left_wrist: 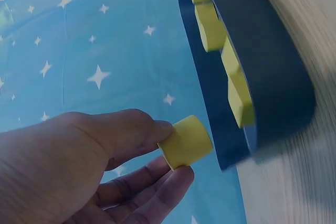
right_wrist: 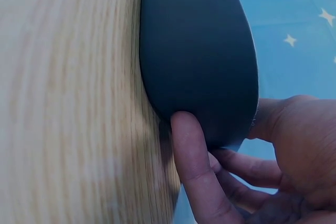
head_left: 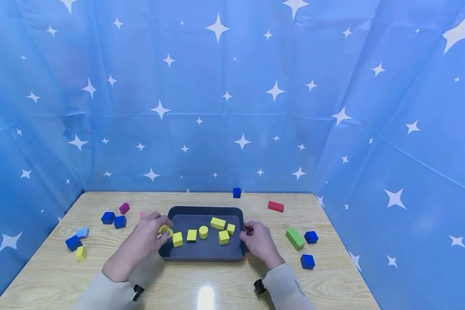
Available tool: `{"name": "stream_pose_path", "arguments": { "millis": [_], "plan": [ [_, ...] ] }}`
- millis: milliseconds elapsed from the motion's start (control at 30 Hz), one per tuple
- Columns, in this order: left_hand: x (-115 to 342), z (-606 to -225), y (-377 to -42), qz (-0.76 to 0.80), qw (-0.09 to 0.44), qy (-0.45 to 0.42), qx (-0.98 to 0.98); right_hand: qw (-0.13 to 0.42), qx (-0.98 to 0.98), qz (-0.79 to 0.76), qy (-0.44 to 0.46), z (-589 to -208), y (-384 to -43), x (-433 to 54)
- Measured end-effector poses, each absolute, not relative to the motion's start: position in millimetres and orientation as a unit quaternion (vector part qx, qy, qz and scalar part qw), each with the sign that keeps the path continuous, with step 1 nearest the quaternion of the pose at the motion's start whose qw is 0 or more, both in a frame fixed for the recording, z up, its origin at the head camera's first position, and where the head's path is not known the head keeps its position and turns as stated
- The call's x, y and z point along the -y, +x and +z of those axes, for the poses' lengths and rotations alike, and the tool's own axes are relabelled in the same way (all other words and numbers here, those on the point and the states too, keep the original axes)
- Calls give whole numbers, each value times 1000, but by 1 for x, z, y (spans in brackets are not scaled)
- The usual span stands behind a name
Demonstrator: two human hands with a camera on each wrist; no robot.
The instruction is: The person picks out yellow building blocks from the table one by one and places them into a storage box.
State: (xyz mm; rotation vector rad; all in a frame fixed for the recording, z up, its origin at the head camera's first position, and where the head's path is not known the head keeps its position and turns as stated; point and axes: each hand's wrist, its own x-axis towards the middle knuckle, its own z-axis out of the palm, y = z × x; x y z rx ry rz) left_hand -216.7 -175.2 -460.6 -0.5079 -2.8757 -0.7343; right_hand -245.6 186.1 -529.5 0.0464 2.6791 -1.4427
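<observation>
A dark grey tray (head_left: 199,255) stands on the wooden table, with several yellow blocks inside, among them a yellow cube (head_left: 223,237) and an upright yellow cylinder (head_left: 203,232). At the tray's left end, my left hand (head_left: 147,232) pinches another yellow cylinder (left_wrist: 186,141) between thumb and fingertips, close to the rim. My right hand (head_left: 260,242) grips the tray's right end. In the right wrist view, one finger (right_wrist: 191,150) lies against the outside of the tray wall; the thumb's tip is hidden behind that wall.
Left of the tray lie blue cubes (head_left: 108,218), a magenta block (head_left: 124,208), a light blue block (head_left: 83,233) and a yellow block (head_left: 81,253). To the right are a green block (head_left: 295,238), a red block (head_left: 276,206) and blue cubes (head_left: 308,261). A starry blue curtain (head_left: 201,86) encloses the table.
</observation>
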Motion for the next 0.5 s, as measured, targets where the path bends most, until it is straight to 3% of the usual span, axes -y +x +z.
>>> {"name": "stream_pose_path", "arguments": {
  "millis": [500],
  "plan": [
    [116,-472,-214,-245,52,-249,935,43,-881,-470,10,-531,-245,-187]
  ]
}}
